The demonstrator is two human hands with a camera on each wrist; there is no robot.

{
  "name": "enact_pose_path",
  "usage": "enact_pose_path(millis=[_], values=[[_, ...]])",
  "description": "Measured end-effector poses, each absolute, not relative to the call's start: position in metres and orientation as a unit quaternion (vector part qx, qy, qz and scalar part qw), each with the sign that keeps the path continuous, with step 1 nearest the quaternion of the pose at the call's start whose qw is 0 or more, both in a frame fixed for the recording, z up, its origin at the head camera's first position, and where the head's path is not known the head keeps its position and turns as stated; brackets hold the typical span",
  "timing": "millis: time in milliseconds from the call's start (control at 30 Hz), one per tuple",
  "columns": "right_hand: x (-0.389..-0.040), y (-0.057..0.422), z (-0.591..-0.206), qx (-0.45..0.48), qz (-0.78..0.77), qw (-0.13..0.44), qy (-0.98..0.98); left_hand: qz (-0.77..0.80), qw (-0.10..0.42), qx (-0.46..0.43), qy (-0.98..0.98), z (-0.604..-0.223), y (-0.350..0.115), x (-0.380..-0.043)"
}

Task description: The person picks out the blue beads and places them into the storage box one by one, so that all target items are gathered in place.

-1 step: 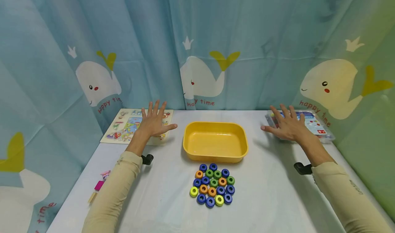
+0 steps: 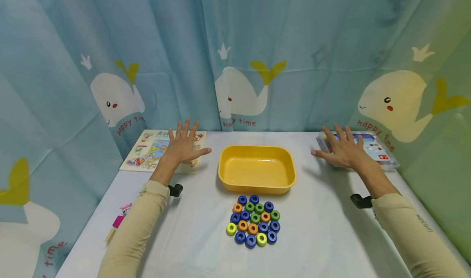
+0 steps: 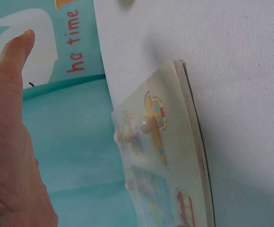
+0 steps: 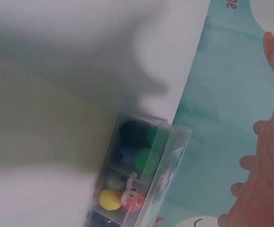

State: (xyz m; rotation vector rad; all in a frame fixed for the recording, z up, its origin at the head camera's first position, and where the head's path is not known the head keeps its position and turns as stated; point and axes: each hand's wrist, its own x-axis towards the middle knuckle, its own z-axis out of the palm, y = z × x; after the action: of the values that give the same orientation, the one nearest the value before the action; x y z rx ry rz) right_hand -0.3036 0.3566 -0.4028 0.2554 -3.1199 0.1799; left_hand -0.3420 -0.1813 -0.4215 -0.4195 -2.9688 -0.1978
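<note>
My left hand (image 2: 181, 148) is spread with straight fingers above a wooden knob puzzle board (image 2: 141, 150) at the back left. The same board (image 3: 167, 137) shows picture pieces with round knobs in the left wrist view. On the right, my right hand (image 2: 343, 150) hovers with fingers fanned out, overlapping a clear plastic case (image 2: 384, 153). In the right wrist view that case (image 4: 132, 175) holds coloured balls in compartments. Neither hand holds anything. Between the hands sits a yellow tray (image 2: 256, 188) with nothing in it. Several blue, green, orange and yellow rings (image 2: 254, 218) lie in front of it.
Small pieces, among them a magenta block (image 2: 118, 221) and a wooden stick (image 2: 110, 235), lie by the left forearm. A blue curtain (image 2: 176, 65) with whale prints hangs behind the white table (image 2: 312, 237) and along its sides.
</note>
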Motion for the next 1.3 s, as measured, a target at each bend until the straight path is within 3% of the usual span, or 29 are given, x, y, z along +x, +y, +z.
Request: enact_pose_path(millis=[200, 367, 567, 667, 967, 1133, 1300], values=[[-0.308, 0.355, -0.408, 0.085, 0.067, -0.004, -0.994, -0.076, 0.056, -0.129, -0.987, -0.425, -0.183, -0.342], [-0.301, 0.346, -0.402, 0.111, 0.115, 0.025, -0.987, -0.102, 0.063, -0.129, -0.984, -0.426, -0.181, -0.34], [-0.258, 0.317, -0.388, 0.189, 0.275, 0.118, -0.935, -0.208, 0.055, -0.157, -0.964, -0.427, -0.158, -0.318], [-0.223, 0.296, -0.387, 0.22, 0.352, 0.133, -0.9, -0.272, 0.028, -0.18, -0.945, -0.432, -0.144, -0.3], [-0.134, 0.234, -0.417, 0.2, 0.504, -0.022, -0.84, -0.365, -0.011, -0.187, -0.912, -0.459, -0.116, -0.262], [-0.121, 0.224, -0.452, 0.165, 0.499, -0.084, -0.846, -0.417, -0.037, -0.18, -0.89, -0.47, -0.111, -0.248], [-0.117, 0.219, -0.471, 0.158, 0.476, -0.103, -0.859, -0.45, -0.023, -0.177, -0.875, -0.481, -0.11, -0.242]])
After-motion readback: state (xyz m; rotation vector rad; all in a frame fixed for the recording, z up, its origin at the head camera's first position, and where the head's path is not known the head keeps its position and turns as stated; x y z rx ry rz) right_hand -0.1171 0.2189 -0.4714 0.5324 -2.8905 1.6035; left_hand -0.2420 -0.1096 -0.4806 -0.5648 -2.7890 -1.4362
